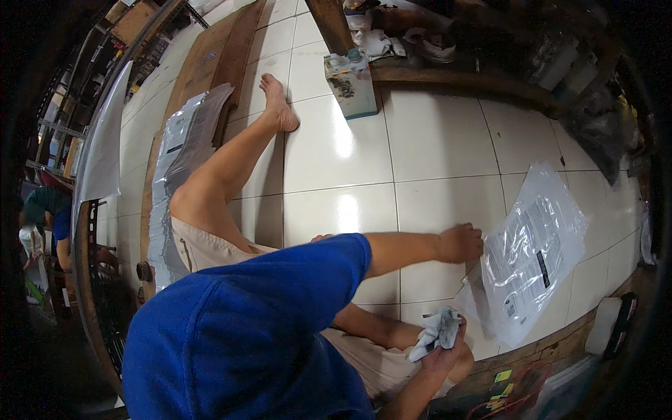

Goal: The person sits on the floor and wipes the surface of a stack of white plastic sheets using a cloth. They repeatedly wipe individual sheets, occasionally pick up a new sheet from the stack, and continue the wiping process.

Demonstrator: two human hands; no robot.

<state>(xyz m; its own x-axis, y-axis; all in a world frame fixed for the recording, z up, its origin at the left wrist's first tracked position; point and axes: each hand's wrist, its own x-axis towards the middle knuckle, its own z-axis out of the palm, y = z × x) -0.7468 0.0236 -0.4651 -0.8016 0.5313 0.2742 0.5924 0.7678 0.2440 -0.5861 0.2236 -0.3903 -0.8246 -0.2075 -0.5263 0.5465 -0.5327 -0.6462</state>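
Observation:
My left hand (462,243) reaches out to the right with its fingers curled closed at the left edge of a clear printed plastic sheet (535,252). The sheet has dark print and a black bar, and it looks crinkled and shiny. Beneath its lower left side another piece of clear plastic (476,301) shows in part. Close to my bent right knee, my right hand (441,358) grips a crumpled grey-white cloth (441,329). My blue sleeve hides part of my lap.
A long stack of plastic sheets (182,150) lies beside my left leg on brown boards (210,59). A dirty, pale rectangular container (352,84) stands ahead by a wooden post. Cluttered shelves (476,77) line the far right. Another person (49,210) is at far left.

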